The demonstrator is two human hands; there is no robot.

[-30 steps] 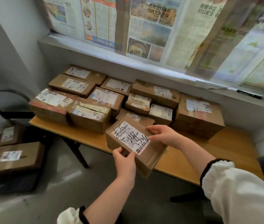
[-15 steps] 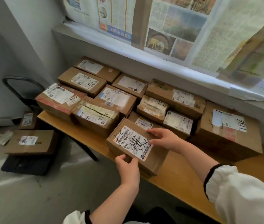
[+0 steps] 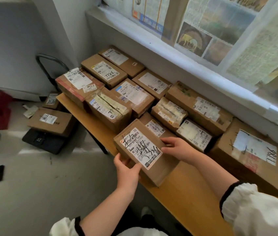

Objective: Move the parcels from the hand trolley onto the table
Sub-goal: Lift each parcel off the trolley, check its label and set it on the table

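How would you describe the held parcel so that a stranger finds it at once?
Look at the table under the papered window. At its front edge is a parcel touched by the left hand and right hand. Only its label bears scrawled characters, not just digits.

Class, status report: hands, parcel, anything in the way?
Left hand grips the parcel at its near edge; right hand rests on top. Parcel at table front edge. Other parcels close behind.

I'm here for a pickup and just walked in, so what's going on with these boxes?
A person holds a labelled parcel at the front edge of the table: left hand grips its near corner, right hand rests on top. Many parcels already sit on the table; two remain on the hand trolley on the floor.
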